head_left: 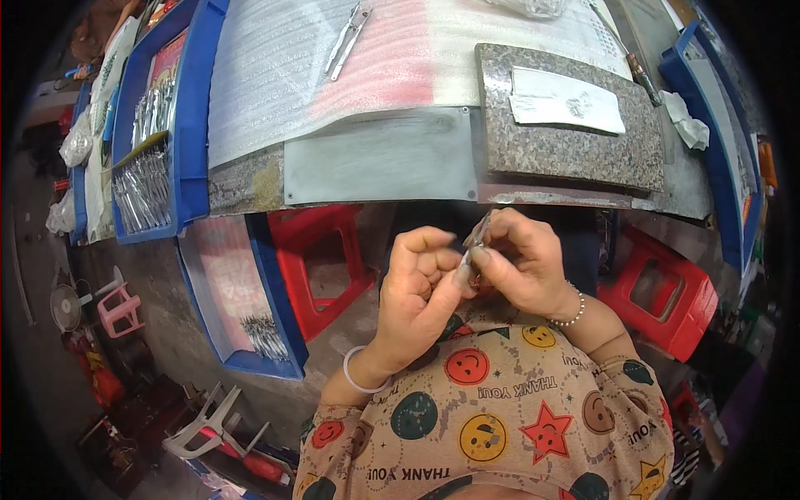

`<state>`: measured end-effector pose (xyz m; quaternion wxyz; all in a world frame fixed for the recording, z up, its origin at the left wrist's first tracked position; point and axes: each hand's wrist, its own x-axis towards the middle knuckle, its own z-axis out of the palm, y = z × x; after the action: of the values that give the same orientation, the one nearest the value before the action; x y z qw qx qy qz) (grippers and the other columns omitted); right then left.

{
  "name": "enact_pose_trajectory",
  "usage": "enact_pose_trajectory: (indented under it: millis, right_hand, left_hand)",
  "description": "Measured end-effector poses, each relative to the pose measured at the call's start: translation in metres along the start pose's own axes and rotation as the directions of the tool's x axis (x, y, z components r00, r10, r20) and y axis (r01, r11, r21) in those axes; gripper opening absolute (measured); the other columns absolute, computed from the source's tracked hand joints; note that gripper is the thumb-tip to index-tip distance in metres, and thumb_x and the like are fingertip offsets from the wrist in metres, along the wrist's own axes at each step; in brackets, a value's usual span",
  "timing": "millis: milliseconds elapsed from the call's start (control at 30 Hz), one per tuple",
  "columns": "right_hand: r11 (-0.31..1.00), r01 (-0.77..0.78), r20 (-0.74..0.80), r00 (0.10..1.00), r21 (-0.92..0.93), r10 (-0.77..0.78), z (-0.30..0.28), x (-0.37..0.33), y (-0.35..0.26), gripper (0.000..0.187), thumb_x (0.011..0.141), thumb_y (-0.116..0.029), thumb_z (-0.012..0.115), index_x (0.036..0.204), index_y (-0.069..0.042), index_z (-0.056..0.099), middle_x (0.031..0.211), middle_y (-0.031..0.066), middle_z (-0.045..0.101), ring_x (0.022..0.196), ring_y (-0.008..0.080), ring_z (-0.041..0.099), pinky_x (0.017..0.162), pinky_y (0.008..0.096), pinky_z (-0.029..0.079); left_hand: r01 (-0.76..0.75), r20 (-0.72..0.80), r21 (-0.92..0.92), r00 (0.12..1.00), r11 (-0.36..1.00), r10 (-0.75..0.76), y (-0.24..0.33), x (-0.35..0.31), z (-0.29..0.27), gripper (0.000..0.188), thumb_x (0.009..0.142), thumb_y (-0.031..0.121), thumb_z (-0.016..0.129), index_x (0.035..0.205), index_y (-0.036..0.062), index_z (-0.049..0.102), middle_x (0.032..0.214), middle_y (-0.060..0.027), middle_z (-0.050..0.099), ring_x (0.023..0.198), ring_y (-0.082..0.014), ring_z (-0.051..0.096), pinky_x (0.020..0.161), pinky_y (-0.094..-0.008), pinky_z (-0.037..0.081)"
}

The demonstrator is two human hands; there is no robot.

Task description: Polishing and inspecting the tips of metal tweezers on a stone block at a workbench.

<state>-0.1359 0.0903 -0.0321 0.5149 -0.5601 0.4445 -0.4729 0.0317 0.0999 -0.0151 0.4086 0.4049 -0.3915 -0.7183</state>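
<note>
At the centre of the frame, the left hand (421,283) and right hand (525,267) meet, fingers of both pinching a small metal piece (477,237) between them, below the grey desk (383,158) and granite slab (567,142).

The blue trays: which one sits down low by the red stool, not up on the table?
The blue tray leaning beside the red stool, below the table's edge. It holds a small pile of metal pieces. The other trays rest up on the table.
</note>
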Motion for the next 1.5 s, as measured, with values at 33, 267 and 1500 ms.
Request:
enact_pose_trajectory:
  millis: [33, 267, 1500]
  right_hand:
    - [0.997, 0.069, 0.014, 0.998, -0.038, -0.069, 0.002, 0.0, 0.002, 0.012, 0.084, -0.004, 0.061, 0.09, 0.003, 0.055, 0.078, 0.0079, 0.059, 0.062, 0.011, 0.059, 0.055, 0.0249, 0.047]
    - [0.788, 0.264, -0.021, 0.943, -0.555, -0.331, 0.014, -0.004, 0.018, 0.012, 0.087, -0.007, 0.059, 0.092, 0.001, 0.051, 0.076, 0.0149, 0.056, 0.06, 0.0296, 0.059, 0.05, 0.035, 0.046]
    - [0.862, -0.315, -0.079, 0.924, 0.397, 0.373, 0.02, 0.009, 0.017, 0.031, 0.099, -0.024, 0.041, 0.09, 0.002, 0.055, 0.076, 0.0067, 0.055, 0.051, 0.0097, 0.051, 0.046, 0.0203, 0.041]
  left_hand:
    - [-0.023, 0.044, 0.016, 0.999, 1.0, 0.022, 0.0, 0.001, -0.002, 0.03, 0.095, -0.001, 0.045, 0.122, 0.0011, 0.034, 0.095, -0.01, 0.059, 0.074, -0.009, 0.055, 0.065, -0.0197, 0.046]
    - [-0.205, -0.03, 0.05, 0.978, 0.978, 0.206, -0.035, 0.007, 0.019, 0.025, 0.099, 0.004, 0.04, 0.124, 0.0014, 0.037, 0.098, -0.006, 0.057, 0.074, -0.0035, 0.049, 0.064, -0.0151, 0.039]
    - [-0.418, 0.121, 0.789, 0.824, 0.45, 0.553, -0.028, -0.002, -0.015, 0.064, 0.078, -0.012, 0.06, 0.135, -0.0085, 0.03, 0.07, -0.0094, 0.059, 0.057, -0.0179, 0.059, 0.053, -0.0272, 0.048]
